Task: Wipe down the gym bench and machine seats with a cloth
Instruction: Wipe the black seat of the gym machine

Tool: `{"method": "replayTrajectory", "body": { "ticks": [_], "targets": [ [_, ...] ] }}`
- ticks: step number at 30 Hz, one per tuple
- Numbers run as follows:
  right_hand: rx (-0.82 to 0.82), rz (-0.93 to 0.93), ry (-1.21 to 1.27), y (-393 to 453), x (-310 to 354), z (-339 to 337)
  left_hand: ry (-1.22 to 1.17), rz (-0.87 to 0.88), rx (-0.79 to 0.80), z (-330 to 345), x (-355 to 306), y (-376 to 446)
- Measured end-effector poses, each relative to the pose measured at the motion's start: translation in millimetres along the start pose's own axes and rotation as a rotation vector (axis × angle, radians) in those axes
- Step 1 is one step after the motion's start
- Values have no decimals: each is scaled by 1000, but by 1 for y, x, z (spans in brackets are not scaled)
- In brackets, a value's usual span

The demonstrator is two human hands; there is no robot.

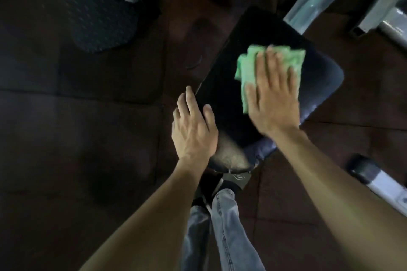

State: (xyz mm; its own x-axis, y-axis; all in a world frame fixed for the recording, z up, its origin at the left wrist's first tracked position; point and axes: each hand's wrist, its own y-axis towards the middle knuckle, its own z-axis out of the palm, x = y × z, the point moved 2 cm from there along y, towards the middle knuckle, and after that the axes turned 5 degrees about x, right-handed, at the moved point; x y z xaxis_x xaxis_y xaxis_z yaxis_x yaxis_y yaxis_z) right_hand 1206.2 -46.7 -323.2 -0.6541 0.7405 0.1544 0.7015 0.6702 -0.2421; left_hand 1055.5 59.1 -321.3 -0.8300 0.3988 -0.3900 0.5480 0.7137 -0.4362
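My right grip (275, 92) presses flat, fingers spread, on one green cloth (248, 68) atop one seat (222, 94); my left grip (193, 130) lies released on the seat's near-left edge.

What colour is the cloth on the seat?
Green cloth, seen in the head view.
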Motion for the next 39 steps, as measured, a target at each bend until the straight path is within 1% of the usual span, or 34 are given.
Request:
{"method": "replayTrajectory", "body": {
  "ticks": [2, 3, 4, 5, 7, 8, 9, 10, 12, 14, 15, 16, 17, 19, 21, 22, 23, 25, 26, 28, 29, 30, 32, 34, 36, 37, 38, 39],
  "targets": [
    [-80, 145, 14, 45, 0, -12, -5, 21, -7, 4, 4, 2],
    [-78, 138, 13, 64, 11, -16, -8, 32, -17, 6, 6, 3],
    [-59, 58, -9, 75, 26, -17, -13, 40, -30, 6, 7, 5],
    [-29, -69, -36, 75, 40, -16, -20, 45, -36, 7, 7, 5],
    [37, -329, -88, 44, 48, -11, -18, 57, -32, 7, 7, 4],
    [78, -396, -97, 20, 38, -7, -7, 61, -30, 6, 7, 2],
    [128, -410, -82, -4, 21, -4, 6, 58, -35, 6, 7, 2],
    [160, -384, -61, -19, 1, -5, 13, 49, -40, 5, 7, 3],
    [134, -246, -64, -10, -37, -13, 11, 34, -30, 7, 6, 3],
    [26, -67, -68, 40, -40, -23, 24, 28, -52, 10, 7, 5],
    [-16, -35, -60, 68, -28, -26, 24, 17, -63, 11, 8, 6],
    [-10, -66, -56, 87, -8, -27, 18, 8, -64, 12, 8, 7],
    [4, -148, -66, 95, 13, -25, 11, 2, -68, 12, 8, 6],
    [51, -414, -110, 75, 36, -12, 20, 1, -97, 11, 8, 5],
    [117, -583, -176, 25, 19, -6, 9, 1, -104, 10, 8, 4],
    [150, -606, -179, 1, -1, -7, 8, 2, -102, 10, 7, 4],
    [166, -590, -168, -14, -23, -11, 13, 7, -102, 10, 7, 5],
    [148, -491, -136, -5, -53, -17, 12, 16, -124, 9, 7, 4],
    [116, -389, -115, 10, -54, -20, 5, 20, -134, 10, 6, 4],
    [20, -199, -65, 48, -29, -21, -8, 27, -148, 11, 7, 3],
    [0, -183, -53, 64, -7, -18, -16, 24, -154, 12, 8, 3],
    [2, -228, -56, 72, 15, -15, -31, 14, -164, 12, 9, 2],
    [19, -392, -73, 65, 50, -5, -100, -20, -194, 11, 9, -1],
    [42, -524, -119, 34, 61, 4, -233, -77, -248, 9, 11, -11],
    [124, -699, -147, -4, 55, 9, -372, -139, -325, 3, 12, -22],
    [197, -788, -101, -18, 48, 7, -408, -147, -372, -1, 12, -27],
    [267, -836, 14, -23, 41, 2, -400, -127, -418, -5, 10, -30],
    [288, -825, 181, -19, 33, -6, -353, -81, -455, -8, 4, -31]
  ]
}}
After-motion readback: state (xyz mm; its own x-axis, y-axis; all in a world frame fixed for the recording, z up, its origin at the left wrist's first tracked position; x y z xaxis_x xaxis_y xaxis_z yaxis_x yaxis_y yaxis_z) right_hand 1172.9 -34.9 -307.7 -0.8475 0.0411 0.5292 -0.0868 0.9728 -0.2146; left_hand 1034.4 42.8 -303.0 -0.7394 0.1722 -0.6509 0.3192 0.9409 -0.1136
